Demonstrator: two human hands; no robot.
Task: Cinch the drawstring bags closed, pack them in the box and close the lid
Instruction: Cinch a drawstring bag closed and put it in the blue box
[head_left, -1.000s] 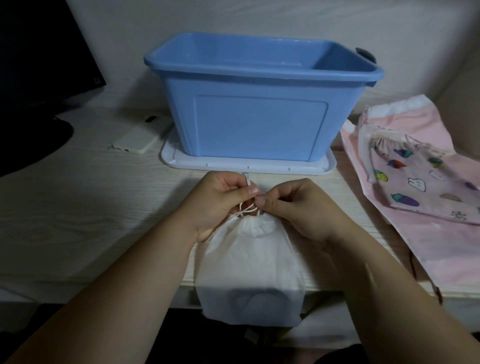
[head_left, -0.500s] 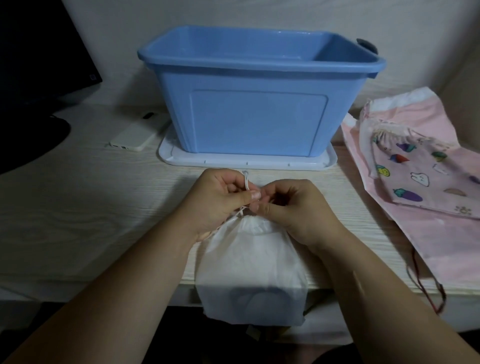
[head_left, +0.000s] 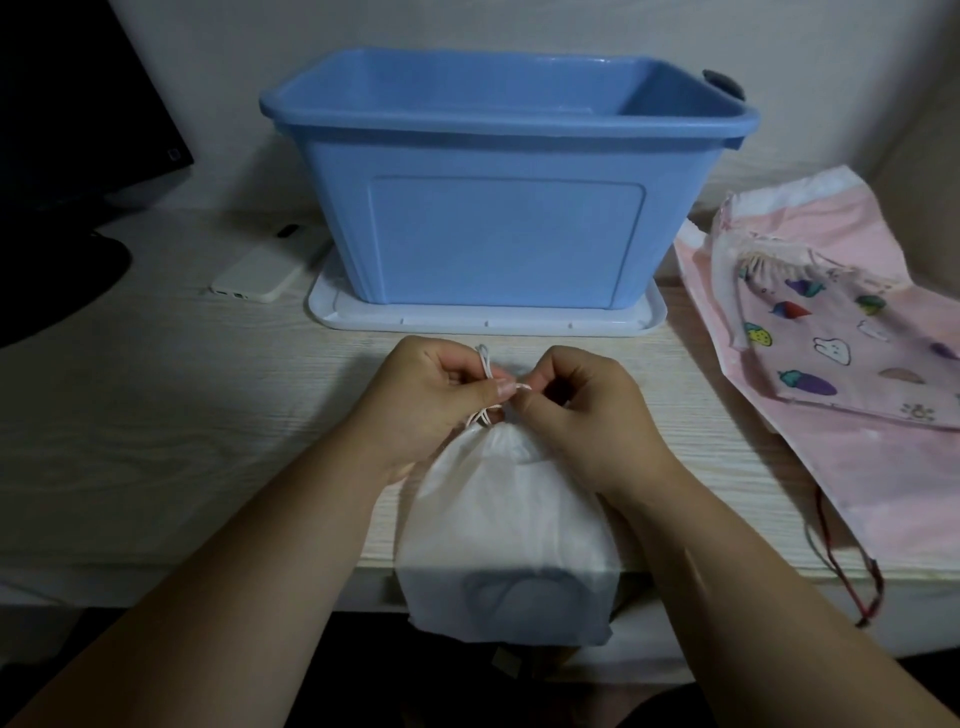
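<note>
A white drawstring bag (head_left: 506, 525) lies at the desk's front edge, its bottom hanging over. Its mouth is gathered tight at the top. My left hand (head_left: 431, 400) pinches the white drawstring (head_left: 484, 364), a loop of it sticking up above my fingers. My right hand (head_left: 576, 410) pinches the cord's other strand just right of that. Behind them stands the open blue box (head_left: 506, 208) on its white lid (head_left: 332, 306). At the right lie a small printed bag (head_left: 841, 343) on top of a larger pink bag (head_left: 893, 467).
A white phone (head_left: 260, 270) lies left of the lid. A dark monitor (head_left: 78, 104) and its base fill the far left. The pink bag's red cord (head_left: 852, 582) dangles over the desk's front edge at the right.
Both hands stay at the white bag's mouth, fingers working the cord; the loop now stands higher above my left fingers and my hands have drawn slightly apart.
</note>
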